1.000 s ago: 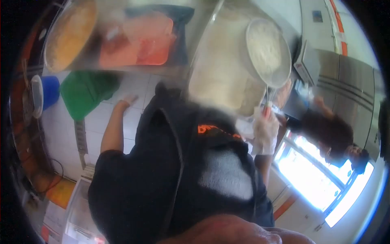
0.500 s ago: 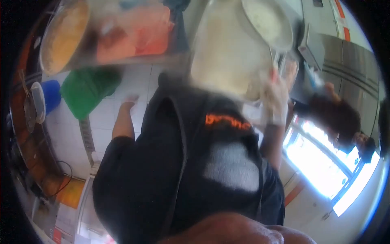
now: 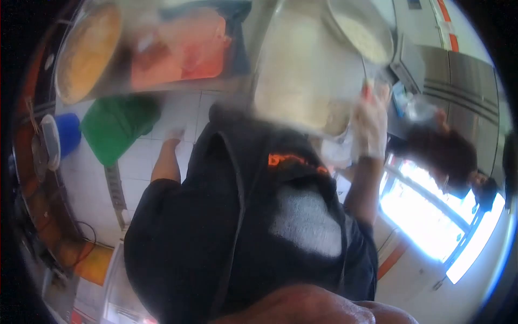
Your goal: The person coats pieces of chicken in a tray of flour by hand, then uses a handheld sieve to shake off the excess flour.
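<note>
My right hand (image 3: pixel 371 127), in a pale, see-through glove, is closed around the red handle of a round strainer (image 3: pixel 362 35) with whitish stuff in it. This strainer tilts over the right side of a large tray (image 3: pixel 299 70) that holds a pale, flour-like layer. My left hand (image 3: pixel 174 135) hangs low on the left, away from the counter, near a green bin or bag (image 3: pixel 116 127); its fingers are blurred. Close beside the right wrist, a clear plastic bag or wrap (image 3: pixel 335 152) lies at the tray's near corner.
Left of the tray stands a red tray (image 3: pixel 181 48) with pinkish contents. Farther left is a big round bowl (image 3: pixel 89 54) of orange-coloured food. A blue bucket (image 3: pixel 67 134) is at the far left. On the right, another person (image 3: pixel 445 151) holds something in clear plastic.
The strainer has tipped more steeply and shifted slightly right, with my right hand still on its handle. My left hand stays low. The other person's plastic item has moved a little.
</note>
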A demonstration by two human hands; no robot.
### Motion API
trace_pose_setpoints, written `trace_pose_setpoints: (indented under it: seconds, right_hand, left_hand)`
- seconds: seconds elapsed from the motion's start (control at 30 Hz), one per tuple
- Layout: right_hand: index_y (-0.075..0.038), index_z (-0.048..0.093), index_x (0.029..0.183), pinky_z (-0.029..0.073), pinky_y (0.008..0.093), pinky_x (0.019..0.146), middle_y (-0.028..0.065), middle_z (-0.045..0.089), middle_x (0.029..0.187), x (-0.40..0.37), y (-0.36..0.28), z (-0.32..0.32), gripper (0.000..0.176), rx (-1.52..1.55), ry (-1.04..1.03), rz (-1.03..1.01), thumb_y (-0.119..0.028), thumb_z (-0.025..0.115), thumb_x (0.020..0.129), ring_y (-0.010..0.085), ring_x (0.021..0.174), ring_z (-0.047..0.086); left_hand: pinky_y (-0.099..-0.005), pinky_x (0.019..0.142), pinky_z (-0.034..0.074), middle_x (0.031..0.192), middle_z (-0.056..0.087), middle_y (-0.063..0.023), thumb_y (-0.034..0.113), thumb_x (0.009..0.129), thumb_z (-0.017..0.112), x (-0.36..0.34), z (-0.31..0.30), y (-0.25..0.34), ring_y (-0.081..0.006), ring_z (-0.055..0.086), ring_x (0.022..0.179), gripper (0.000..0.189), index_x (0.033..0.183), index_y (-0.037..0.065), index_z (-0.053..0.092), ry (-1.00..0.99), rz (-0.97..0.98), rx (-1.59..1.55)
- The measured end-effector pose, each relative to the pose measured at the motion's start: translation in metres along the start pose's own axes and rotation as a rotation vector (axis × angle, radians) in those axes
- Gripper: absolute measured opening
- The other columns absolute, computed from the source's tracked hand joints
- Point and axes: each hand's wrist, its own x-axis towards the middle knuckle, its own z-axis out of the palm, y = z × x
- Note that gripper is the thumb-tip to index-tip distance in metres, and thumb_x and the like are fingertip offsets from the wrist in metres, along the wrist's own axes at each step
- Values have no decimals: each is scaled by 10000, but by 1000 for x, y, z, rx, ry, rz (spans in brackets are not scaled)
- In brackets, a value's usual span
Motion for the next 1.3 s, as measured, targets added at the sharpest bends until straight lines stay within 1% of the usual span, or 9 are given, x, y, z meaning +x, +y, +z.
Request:
trace_pose_setpoints:
  seconds: [0.17, 0.23, 0.27, 0.7, 0.87, 0.93, 1.17, 1.23, 1.3]
  right_hand:
    - [-33, 474, 1348, 451, 197, 837, 74, 541, 1294, -17, 22, -23, 479, -161, -44, 124, -49, 558, 877, 125, 1076, 564]
    - [-51, 617, 1144, 474, 297, 779, 69, 661, 988, -19, 17, -23, 366, -551, 53, -279, -301, 573, 881, 152, 912, 603]
    - [0, 550, 1188, 480, 314, 600, -26, 573, 835, -22, -2, -7, 300, 3, 80, -450, -109, 549, 909, 161, 674, 575]
    - [-49, 618, 983, 392, 239, 549, -43, 541, 718, 23, 64, 24, 287, 326, -144, 43, -296, 670, 846, 56, 632, 472]
    - [-38, 635, 1060, 413, 249, 574, -12, 600, 825, -11, 105, 12, 280, 623, -121, -153, -262, 621, 893, 71, 677, 489]
    - [-20, 635, 1045, 427, 264, 600, -9, 608, 836, 26, 83, 27, 304, -93, 140, -678, -276, 640, 880, 76, 691, 487]
    - [-25, 623, 897, 395, 280, 561, -29, 514, 686, -35, 55, -11, 273, 221, -72, 25, -291, 568, 913, 60, 642, 453]
    - [-25, 615, 921, 413, 285, 569, -41, 537, 704, 16, 94, 28, 241, 73, 50, -528, -261, 570, 909, 58, 649, 484]
    - [-32, 531, 1216, 490, 426, 781, 209, 615, 993, 46, 88, 48, 398, -230, -170, -447, -149, 535, 835, 345, 885, 594]
  left_hand:
    - [-468, 953, 423, 1143, 610, -234, 399, 943, 416, 12, -2, 3, -392, 568, 1089, 461, 1095, 36, 657, 22, 35, 25]
    - [-468, 948, 427, 1137, 613, -234, 396, 942, 418, 15, -11, 8, -393, 571, 1083, 457, 1089, 36, 659, 66, 38, 31]
    - [-468, 946, 428, 1134, 614, -233, 394, 942, 420, 15, -14, 8, -393, 573, 1080, 455, 1086, 35, 661, 68, 47, 42]
    - [-467, 908, 453, 1087, 632, -226, 365, 932, 439, -3, -1, -10, -394, 592, 1031, 420, 1035, 36, 679, -5, 103, 90]
    - [-467, 886, 463, 1062, 641, -218, 349, 925, 449, 7, -13, 2, -387, 602, 1006, 398, 1008, 41, 686, 71, 109, 119]
    - [-467, 877, 468, 1052, 644, -214, 343, 922, 453, 10, -22, 4, -385, 605, 996, 389, 997, 43, 689, 59, 129, 139]
    - [-465, 858, 478, 1048, 651, -194, 328, 908, 473, 19, -56, 29, -371, 611, 986, 354, 981, 62, 695, 205, 162, 195]
    - [-455, 871, 478, 1084, 647, -173, 338, 891, 493, 10, -73, 25, -362, 607, 1009, 339, 1000, 86, 691, 119, 120, 194]
    - [-444, 886, 478, 1098, 642, -180, 359, 874, 511, 7, -56, 18, -370, 600, 1022, 349, 1012, 91, 688, 41, 126, 84]
